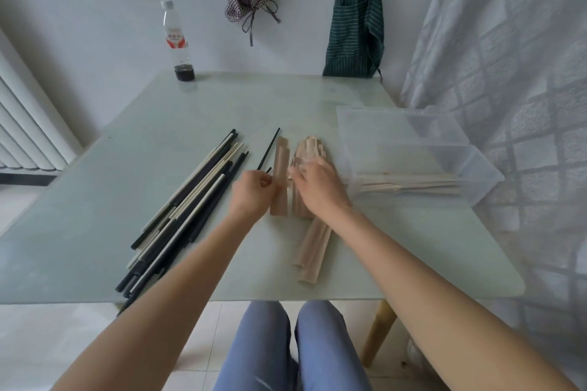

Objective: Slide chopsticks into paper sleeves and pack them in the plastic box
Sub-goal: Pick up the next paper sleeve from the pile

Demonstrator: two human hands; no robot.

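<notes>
**Two hands at the sleeves, one box part-filled**

One glass table (158, 143) carries everything. One clear plastic box (413, 149) stands open at its right side, with a few sleeved chopsticks (409, 186) lying flat inside; the blur keeps me from counting them. One loose heap of bare chopsticks (181, 213), black and pale, lies at the left, too overlapped to count, its near ends past the table edge. One pile of paper sleeves (309, 251) sits in the middle, partly hidden under the right hand (317, 184), whose fingers lie spread on it. The left hand (254, 190) is curled, gripping two black chopsticks (268, 149) beside one separate sleeve (281, 165). One bottle (178, 41) stands at the far edge.
</notes>
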